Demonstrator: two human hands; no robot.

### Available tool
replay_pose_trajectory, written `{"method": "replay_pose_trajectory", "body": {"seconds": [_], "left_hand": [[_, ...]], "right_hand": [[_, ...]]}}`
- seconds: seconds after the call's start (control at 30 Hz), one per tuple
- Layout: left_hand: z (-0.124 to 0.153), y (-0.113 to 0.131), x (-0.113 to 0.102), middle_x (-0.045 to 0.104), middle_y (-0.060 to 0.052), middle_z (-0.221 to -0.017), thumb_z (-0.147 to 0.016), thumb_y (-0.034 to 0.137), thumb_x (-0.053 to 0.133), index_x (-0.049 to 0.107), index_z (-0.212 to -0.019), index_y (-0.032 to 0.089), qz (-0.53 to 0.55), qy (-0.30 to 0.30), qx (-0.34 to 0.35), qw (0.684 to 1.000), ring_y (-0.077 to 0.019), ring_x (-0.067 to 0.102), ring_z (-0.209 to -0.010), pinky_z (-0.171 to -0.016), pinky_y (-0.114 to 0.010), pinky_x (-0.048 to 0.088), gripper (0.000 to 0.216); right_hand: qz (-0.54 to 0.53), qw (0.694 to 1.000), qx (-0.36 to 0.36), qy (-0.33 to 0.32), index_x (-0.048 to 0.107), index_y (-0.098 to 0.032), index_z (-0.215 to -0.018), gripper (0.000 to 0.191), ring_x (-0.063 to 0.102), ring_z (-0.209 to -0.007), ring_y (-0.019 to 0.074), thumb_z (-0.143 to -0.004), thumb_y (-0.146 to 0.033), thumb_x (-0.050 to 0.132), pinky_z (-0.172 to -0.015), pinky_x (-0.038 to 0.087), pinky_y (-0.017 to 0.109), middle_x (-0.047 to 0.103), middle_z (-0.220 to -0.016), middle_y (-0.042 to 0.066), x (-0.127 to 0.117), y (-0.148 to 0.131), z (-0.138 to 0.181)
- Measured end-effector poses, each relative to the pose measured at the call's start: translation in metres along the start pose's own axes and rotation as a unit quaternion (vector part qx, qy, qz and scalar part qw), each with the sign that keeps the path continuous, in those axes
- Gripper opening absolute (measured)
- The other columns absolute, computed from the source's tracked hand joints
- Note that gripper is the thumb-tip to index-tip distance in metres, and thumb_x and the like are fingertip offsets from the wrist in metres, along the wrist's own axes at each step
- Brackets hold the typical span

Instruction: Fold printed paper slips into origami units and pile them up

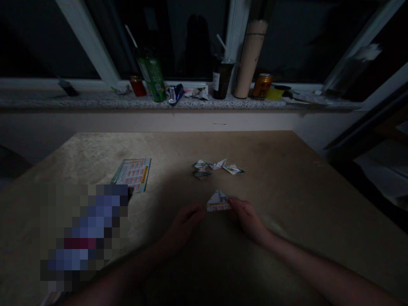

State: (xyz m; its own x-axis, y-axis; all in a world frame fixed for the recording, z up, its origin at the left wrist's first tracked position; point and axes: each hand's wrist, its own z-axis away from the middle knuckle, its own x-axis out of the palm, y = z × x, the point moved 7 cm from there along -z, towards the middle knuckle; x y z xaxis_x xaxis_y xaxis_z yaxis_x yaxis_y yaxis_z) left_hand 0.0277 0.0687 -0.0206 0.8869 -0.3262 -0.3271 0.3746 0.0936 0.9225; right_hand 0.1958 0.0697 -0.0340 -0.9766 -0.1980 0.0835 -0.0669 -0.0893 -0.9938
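Between my two hands is a partly folded piece of printed paper [218, 203], with a pointed top and a straight band along its lower edge. My left hand [190, 216] pinches its left end. At the right end, my right hand [245, 212] grips it with the thumb on top. Just beyond, several small folded paper pieces [218, 164] with pointed ends lie close together on the table [274, 170]. To the left rests a stack of flat printed sheets [135, 170] with red and yellow markings.
A blurred-out blue object [95, 216] lies at the table's left. On the granite windowsill [191, 102] stand a green bottle [154, 78], a dark cup with a straw [221, 78], a tall beige cylinder [250, 61], a gold can [262, 86] and a red jar [137, 87]. Light is dim.
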Motion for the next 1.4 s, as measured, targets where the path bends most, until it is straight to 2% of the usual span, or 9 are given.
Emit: {"method": "replay_pose_trajectory", "body": {"seconds": [0.13,0.23,0.33,0.47,0.6,0.73,0.87,1.07,1.4], "left_hand": [[0.003,0.009,-0.003,0.056,0.001,-0.073,-0.084,0.044,0.044,0.056,-0.075,0.017,-0.003,0.032,0.034,0.999,-0.0155,0.051,-0.071,-0.066,-0.023,0.042,0.031],[0.005,0.021,0.0,0.062,-0.004,-0.099,-0.088,0.039,0.039,0.056,-0.105,0.018,0.03,0.014,0.093,0.995,-0.0184,0.055,-0.091,-0.08,-0.026,0.043,0.032],[0.006,0.025,0.008,0.057,-0.008,-0.118,-0.083,0.034,0.05,0.044,-0.125,0.016,0.032,-0.022,0.115,0.993,-0.0212,0.053,-0.104,-0.091,-0.03,0.04,0.046],[0.005,0.019,0.013,0.063,-0.008,-0.11,-0.069,0.037,0.068,0.055,-0.117,0.014,-0.065,-0.017,0.064,0.996,-0.0243,0.057,-0.097,-0.087,-0.031,0.043,0.054],[0.005,0.022,0.016,0.067,-0.003,-0.092,-0.078,0.041,0.057,0.063,-0.104,0.018,-0.122,-0.031,0.065,0.99,-0.0202,0.06,-0.08,-0.072,-0.027,0.044,0.035],[0.004,0.024,0.016,0.065,-0.001,-0.074,-0.082,0.046,0.05,0.065,-0.091,0.017,-0.171,-0.034,0.076,0.982,-0.0176,0.057,-0.066,-0.062,-0.024,0.04,0.034],[0.002,0.023,0.017,0.064,-0.001,-0.073,-0.086,0.045,0.043,0.063,-0.089,0.017,-0.156,-0.041,0.079,0.984,-0.0172,0.057,-0.066,-0.061,-0.023,0.039,0.035],[0.002,0.027,0.02,0.064,0.0,-0.071,-0.09,0.042,0.037,0.063,-0.09,0.018,-0.166,-0.048,0.089,0.981,-0.0176,0.058,-0.068,-0.064,-0.025,0.038,0.035],[0.001,0.02,0.025,0.068,-0.002,-0.087,-0.087,0.035,0.044,0.066,-0.098,0.021,-0.201,-0.05,0.1,0.973,-0.0209,0.057,-0.079,-0.072,-0.027,0.037,0.028]], "right_hand": [[0.011,1.0,-0.004,-0.003,0.044,-0.018,-0.054,0.048,0.027,-0.043,0.0073,-0.083,-0.056,0.044,-0.038,0.021,0.02,0.032,-0.049,-0.005,0.002,-0.005,0.0],[0.024,1.0,-0.002,-0.015,0.046,-0.017,-0.055,0.049,0.026,-0.042,0.007,-0.082,-0.058,0.043,-0.038,0.02,0.021,0.032,-0.048,-0.005,0.005,-0.007,0.001],[0.063,0.998,-0.008,-0.009,0.048,-0.016,-0.056,0.051,0.027,-0.044,0.0077,-0.08,-0.061,0.042,-0.041,0.022,0.021,0.035,-0.05,-0.004,0.004,-0.011,0.003],[0.142,0.988,-0.048,0.02,0.045,-0.017,-0.054,0.049,0.032,-0.05,0.0093,-0.079,-0.059,0.045,-0.045,0.027,0.022,0.037,-0.053,-0.003,0.002,-0.021,0.004],[0.199,0.971,-0.094,0.09,0.037,-0.019,-0.052,0.041,0.03,-0.048,0.0089,-0.079,-0.045,0.053,-0.043,0.026,0.021,0.031,-0.05,-0.005,-0.005,-0.031,0.008],[0.182,0.958,-0.169,0.142,0.046,-0.019,-0.064,0.023,0.045,-0.058,0.012,-0.076,-0.031,0.061,-0.053,0.038,0.023,0.046,-0.061,-0.002,-0.009,-0.042,0.014],[0.143,0.958,-0.216,0.121,0.055,-0.02,-0.078,0.01,0.057,-0.075,0.0169,-0.075,-0.024,0.064,-0.067,0.047,0.028,0.059,-0.077,0.003,-0.006,-0.048,0.018],[0.143,0.951,-0.253,0.106,0.057,-0.022,-0.093,0.02,0.057,-0.1,0.0212,-0.075,-0.02,0.065,-0.085,0.047,0.037,0.061,-0.105,0.008,0.002,-0.055,0.022],[0.225,0.947,-0.216,0.08,0.056,-0.024,-0.108,0.034,0.061,-0.092,0.0189,-0.076,-0.019,0.064,-0.081,0.05,0.033,0.064,-0.101,0.005,0.017,-0.053,0.02]]}}
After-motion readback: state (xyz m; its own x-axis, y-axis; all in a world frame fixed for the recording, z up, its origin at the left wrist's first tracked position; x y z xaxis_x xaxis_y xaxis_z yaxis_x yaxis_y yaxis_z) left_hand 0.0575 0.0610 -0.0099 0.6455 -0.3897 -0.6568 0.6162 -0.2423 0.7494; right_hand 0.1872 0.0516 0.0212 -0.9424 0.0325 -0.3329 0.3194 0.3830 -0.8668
